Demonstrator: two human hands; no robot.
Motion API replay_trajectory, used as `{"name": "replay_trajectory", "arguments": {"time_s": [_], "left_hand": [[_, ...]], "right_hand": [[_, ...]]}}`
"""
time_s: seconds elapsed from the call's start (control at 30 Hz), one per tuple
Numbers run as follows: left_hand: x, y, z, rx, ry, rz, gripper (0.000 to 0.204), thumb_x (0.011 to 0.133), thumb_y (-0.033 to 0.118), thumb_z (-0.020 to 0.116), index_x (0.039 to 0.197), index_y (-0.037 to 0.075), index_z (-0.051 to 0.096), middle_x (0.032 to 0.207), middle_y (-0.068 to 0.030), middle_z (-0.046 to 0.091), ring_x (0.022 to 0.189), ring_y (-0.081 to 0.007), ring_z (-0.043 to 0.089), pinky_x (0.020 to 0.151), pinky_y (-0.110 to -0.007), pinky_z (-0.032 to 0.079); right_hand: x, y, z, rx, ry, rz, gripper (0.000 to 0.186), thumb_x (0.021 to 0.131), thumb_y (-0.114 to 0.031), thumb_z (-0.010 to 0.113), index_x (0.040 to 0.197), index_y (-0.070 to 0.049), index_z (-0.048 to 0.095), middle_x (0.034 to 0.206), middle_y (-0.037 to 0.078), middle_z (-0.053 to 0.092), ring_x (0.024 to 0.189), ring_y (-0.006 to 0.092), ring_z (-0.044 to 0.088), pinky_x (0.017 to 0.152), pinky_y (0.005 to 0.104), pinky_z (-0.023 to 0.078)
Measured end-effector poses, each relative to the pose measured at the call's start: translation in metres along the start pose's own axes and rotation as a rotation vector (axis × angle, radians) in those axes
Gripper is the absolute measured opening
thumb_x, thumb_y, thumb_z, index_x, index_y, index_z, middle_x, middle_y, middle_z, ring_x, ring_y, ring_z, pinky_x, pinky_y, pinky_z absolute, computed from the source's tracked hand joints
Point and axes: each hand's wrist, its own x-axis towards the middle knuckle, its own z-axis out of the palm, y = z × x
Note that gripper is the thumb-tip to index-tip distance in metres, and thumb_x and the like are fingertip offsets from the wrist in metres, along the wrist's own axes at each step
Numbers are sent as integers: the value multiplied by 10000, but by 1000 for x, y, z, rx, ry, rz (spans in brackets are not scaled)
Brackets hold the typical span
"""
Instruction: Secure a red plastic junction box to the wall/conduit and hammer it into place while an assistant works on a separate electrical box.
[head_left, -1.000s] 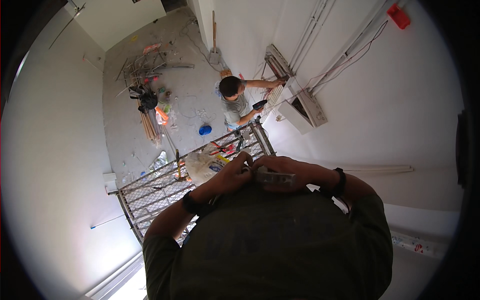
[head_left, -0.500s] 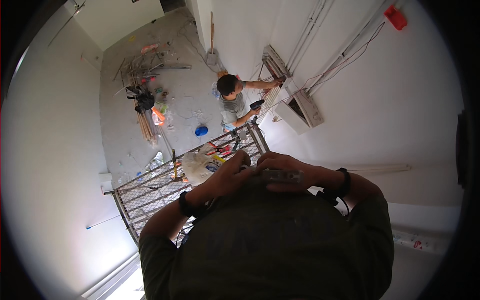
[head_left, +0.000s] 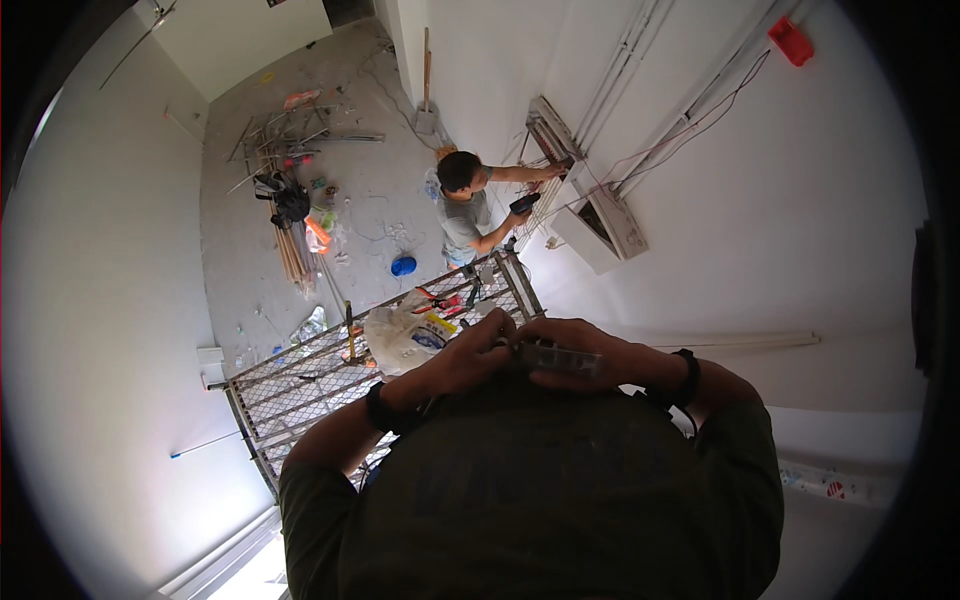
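Note:
My left hand (head_left: 465,360) and my right hand (head_left: 600,345) meet in front of my chest, fingers bent inward. A clear, flat, rectangular plastic piece (head_left: 562,358) lies against the fingers of my right hand, which is closed on it. The fingertips of my left hand are pinched together beside its left end, around something small and pale that I cannot make out. Just beyond my left hand, a whitish plastic bag (head_left: 390,340) with a yellow and blue package (head_left: 434,331) rests on a metal mesh platform (head_left: 285,388).
Red-handled pliers (head_left: 437,299) and a hammer (head_left: 350,335) lie on the platform. Below, a co-worker (head_left: 463,215) holds a drill (head_left: 523,203) and reaches into an open electrical box (head_left: 552,135). Another box (head_left: 607,225) and loose wires sit along the wall. Poles and debris (head_left: 290,200) cover the floor.
My hands stay together, with my left fingers slightly higher and closer to the right hand. The co-worker's drill has shifted slightly right. The view itself has moved a little.

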Motion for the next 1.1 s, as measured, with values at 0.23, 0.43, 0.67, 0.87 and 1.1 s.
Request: {"name": "replay_trajectory", "arguments": {"time_s": [0.23, 0.43, 0.67, 0.87, 1.1], "left_hand": [[-1, 2, 0, 72, 17, -5, 189, 846, 123, 489, 994, 29, 420, 891, -112, 532, 846, -169, 517, 751, -318, 432], [-3, 11, 2, 12, 62, -83, 222, 856, 170, 531, 1015, 27, 472, 929, -142, 597, 884, -192, 577, 772, -325, 454], [-8, 51, 2, 348, -31, -111, 283, 827, 228, 577, 994, -1, 568, 881, -202, 639, 827, -315, 640, 742, -370, 488], [-10, 43, 7, 343, -20, 52, 214, 819, 209, 571, 957, 52, 616, 722, -143, 642, 635, -228, 639, 611, -336, 482], [-11, 57, 6, 259, -48, -3, 199, 759, 178, 596, 893, 31, 603, 754, -181, 635, 736, -314, 652, 679, -366, 500]], "right_hand": [[0, 2, 1, -146, -2, -86, 463, 812, -190, 642, 1204, -60, 434, 1084, 159, 520, 1022, 321, 545, 883, 394, 443], [1, 0, -9, -119, -111, -67, 475, 792, -160, 645, 1199, -57, 424, 1100, 171, 529, 1044, 327, 549, 878, 393, 446], [1, -3, -25, 2, -284, -58, 591, 711, -174, 681, 1222, -43, 412, 1048, 164, 580, 1014, 306, 578, 868, 379, 449], [1, 0, -23, 237, -354, 51, 501, 720, -155, 665, 1166, -24, 479, 1068, 123, 585, 1007, 192, 567, 874, 348, 442], [-7, 21, -10, 568, -266, 37, 467, 726, -122, 644, 1162, -30, 503, 1055, 81, 584, 999, 143, 539, 896, 321, 431]]}}
